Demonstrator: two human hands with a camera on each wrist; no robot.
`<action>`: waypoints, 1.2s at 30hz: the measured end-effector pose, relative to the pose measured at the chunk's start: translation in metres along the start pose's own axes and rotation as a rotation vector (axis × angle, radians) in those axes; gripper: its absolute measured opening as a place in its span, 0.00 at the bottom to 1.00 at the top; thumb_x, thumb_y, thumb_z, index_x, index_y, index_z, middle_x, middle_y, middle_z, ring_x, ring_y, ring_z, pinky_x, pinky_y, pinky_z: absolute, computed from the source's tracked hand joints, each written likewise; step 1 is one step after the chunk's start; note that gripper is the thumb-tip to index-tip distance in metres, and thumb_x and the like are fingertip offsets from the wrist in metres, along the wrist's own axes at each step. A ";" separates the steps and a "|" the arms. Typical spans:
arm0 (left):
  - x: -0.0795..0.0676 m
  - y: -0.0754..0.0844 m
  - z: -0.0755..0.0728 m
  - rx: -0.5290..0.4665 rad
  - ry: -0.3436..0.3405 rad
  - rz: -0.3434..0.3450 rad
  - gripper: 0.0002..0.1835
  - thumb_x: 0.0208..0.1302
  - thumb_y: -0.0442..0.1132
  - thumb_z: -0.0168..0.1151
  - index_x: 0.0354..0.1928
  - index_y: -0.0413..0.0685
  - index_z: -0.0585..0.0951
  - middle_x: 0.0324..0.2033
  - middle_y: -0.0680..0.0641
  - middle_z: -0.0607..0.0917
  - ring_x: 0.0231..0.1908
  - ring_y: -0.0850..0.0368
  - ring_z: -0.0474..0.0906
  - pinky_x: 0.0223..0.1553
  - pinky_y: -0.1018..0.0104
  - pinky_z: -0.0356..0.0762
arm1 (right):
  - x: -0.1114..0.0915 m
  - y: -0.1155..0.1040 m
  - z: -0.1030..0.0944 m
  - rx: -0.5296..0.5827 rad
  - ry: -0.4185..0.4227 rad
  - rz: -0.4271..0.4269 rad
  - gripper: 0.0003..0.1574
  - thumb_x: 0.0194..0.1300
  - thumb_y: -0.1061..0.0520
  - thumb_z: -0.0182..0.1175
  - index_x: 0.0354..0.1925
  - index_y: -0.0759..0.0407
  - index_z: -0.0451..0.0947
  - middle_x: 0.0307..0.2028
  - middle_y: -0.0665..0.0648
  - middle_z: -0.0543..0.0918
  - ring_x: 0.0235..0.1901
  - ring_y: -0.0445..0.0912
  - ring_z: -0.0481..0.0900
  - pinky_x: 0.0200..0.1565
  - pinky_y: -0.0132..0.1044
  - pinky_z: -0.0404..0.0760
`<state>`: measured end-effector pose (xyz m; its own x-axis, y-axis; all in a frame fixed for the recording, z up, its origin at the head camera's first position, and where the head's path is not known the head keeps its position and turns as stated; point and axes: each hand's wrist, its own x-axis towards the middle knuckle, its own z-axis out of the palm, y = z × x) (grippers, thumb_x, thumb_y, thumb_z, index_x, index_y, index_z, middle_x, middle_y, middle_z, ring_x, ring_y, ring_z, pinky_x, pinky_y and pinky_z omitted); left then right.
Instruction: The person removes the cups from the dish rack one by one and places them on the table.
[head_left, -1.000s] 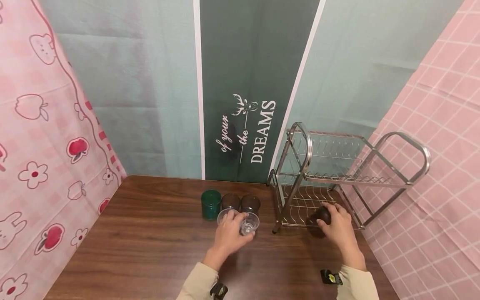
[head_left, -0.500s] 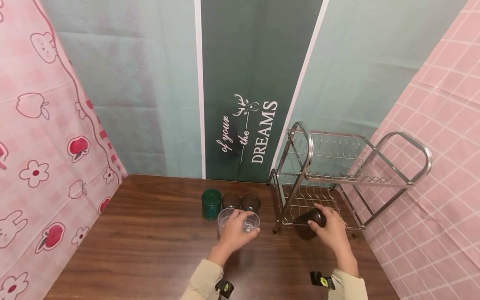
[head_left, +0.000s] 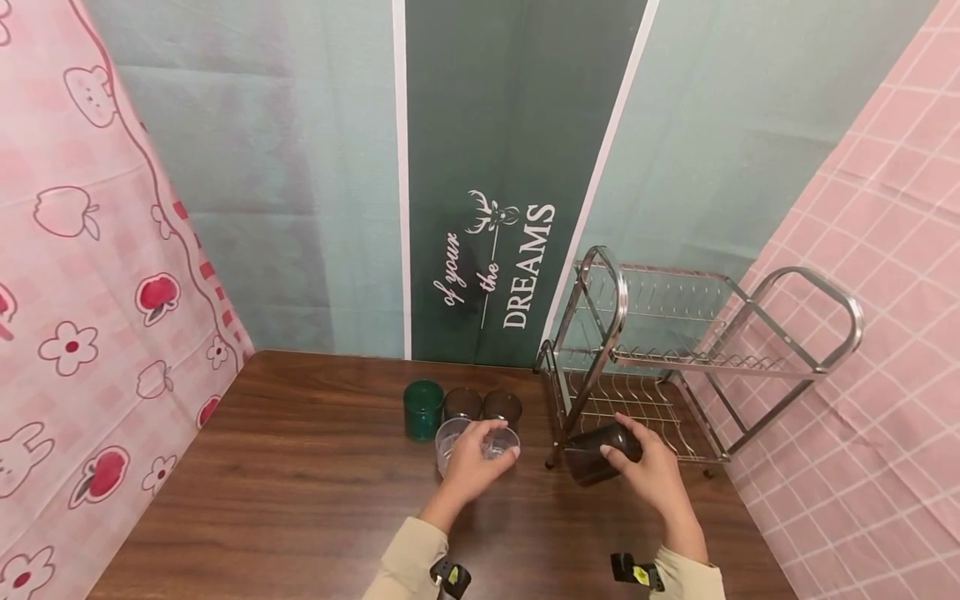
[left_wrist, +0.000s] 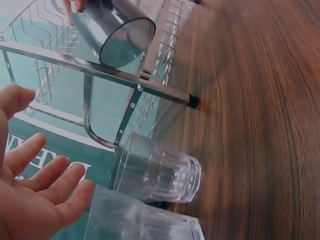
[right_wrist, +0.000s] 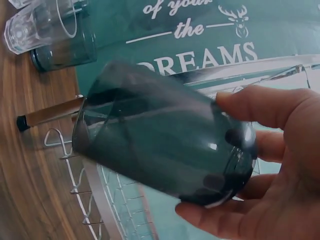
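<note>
My right hand (head_left: 654, 471) grips a dark tinted drinking glass (head_left: 592, 454) near its base, fingers and thumb around it. The glass lies tilted on its side in the air, mouth pointing left, in front of the dish rack (head_left: 615, 333). In the right wrist view the smoky glass (right_wrist: 165, 135) is see-through and holds nothing. My left hand (head_left: 472, 467) hovers over two clear glasses that stand upright side by side. From the left wrist, its fingers (left_wrist: 47, 175) are spread and relaxed, apart from the clear glasses (left_wrist: 160, 170).
Behind the clear glasses stand two dark glasses (head_left: 462, 403) and a green glass (head_left: 423, 410) in a row. The two-tier metal rack stands at the right of the wooden table (head_left: 300, 483). Cloth hangs at the back and both sides.
My right hand has moved left with the dark glass, from the rack's front right to its front left corner, tipping the mouth leftward. My left hand's fingers have loosened from the clear glasses.
</note>
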<state>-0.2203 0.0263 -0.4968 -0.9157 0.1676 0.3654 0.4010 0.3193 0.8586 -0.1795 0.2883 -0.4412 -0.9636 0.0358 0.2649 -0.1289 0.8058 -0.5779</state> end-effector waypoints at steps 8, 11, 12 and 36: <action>-0.001 0.012 -0.004 -0.387 -0.042 -0.171 0.20 0.50 0.40 0.63 0.46 0.43 0.74 0.41 0.42 0.76 0.39 0.48 0.74 0.35 0.65 0.72 | -0.004 -0.004 0.010 0.169 0.031 0.047 0.32 0.54 0.45 0.58 0.55 0.55 0.65 0.47 0.64 0.72 0.42 0.53 0.71 0.38 0.45 0.68; -0.002 0.023 -0.008 -0.453 -0.051 -0.200 0.18 0.50 0.35 0.61 0.45 0.39 0.74 0.40 0.39 0.76 0.39 0.49 0.74 0.36 0.65 0.71 | -0.005 -0.005 0.014 0.206 0.047 0.073 0.32 0.54 0.45 0.58 0.56 0.55 0.64 0.47 0.64 0.72 0.41 0.51 0.72 0.37 0.41 0.69; -0.003 0.027 -0.008 -0.466 -0.056 -0.207 0.18 0.51 0.34 0.61 0.46 0.38 0.73 0.41 0.39 0.75 0.39 0.49 0.74 0.36 0.65 0.71 | -0.006 -0.006 0.015 0.224 0.053 0.085 0.32 0.54 0.46 0.58 0.55 0.54 0.64 0.47 0.63 0.72 0.41 0.50 0.72 0.36 0.39 0.70; -0.005 0.013 0.016 -0.802 -0.137 -0.368 0.28 0.52 0.41 0.60 0.55 0.44 0.66 0.47 0.35 0.68 0.42 0.49 0.72 0.37 0.48 0.70 | -0.014 -0.027 0.042 0.581 0.108 0.139 0.27 0.57 0.56 0.57 0.55 0.56 0.65 0.46 0.60 0.72 0.40 0.43 0.69 0.35 0.28 0.70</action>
<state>-0.2100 0.0447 -0.4938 -0.9508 0.3094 0.0147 -0.1046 -0.3653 0.9250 -0.1729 0.2413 -0.4621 -0.9554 0.2020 0.2155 -0.1391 0.3358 -0.9316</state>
